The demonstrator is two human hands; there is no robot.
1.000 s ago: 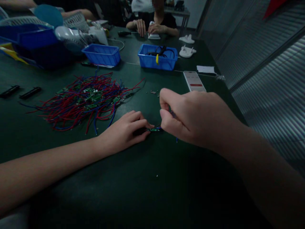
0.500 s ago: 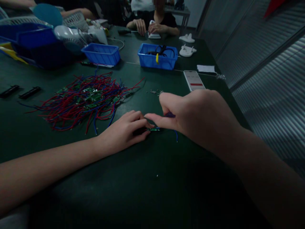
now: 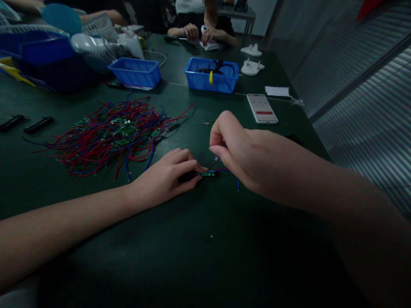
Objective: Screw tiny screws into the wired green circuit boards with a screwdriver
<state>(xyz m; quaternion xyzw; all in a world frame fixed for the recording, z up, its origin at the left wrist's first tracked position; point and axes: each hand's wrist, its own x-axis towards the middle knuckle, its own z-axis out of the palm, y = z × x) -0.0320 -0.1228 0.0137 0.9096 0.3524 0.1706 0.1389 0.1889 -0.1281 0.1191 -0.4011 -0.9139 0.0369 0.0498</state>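
My left hand (image 3: 175, 173) rests on the green table (image 3: 154, 248), its fingertips pinching the left end of a small green circuit board (image 3: 209, 174). Red and blue wires (image 3: 238, 183) run out from the board's right side. Above and to the right, my right hand (image 3: 239, 149) is closed around a screwdriver (image 3: 217, 158), whose handle is mostly hidden in the fingers; its thin shaft slants down to the board. Small screws (image 3: 206, 122) lie beyond my hands. On the left is a tangled pile of red and blue wires with green boards (image 3: 123, 128).
Two blue bins (image 3: 136, 72) (image 3: 212, 81) stand farther back, the right one with black cables. A phone (image 3: 261, 109) lies behind my right hand. Black parts (image 3: 38, 125) are at the left. Across the table, a person's hands (image 3: 208, 35) hold a white part.
My right hand has turned and its fingers have shifted round the screwdriver, so the shaft now shows. My left hand has stayed on the board. The person opposite has moved their hands and the white part slightly.
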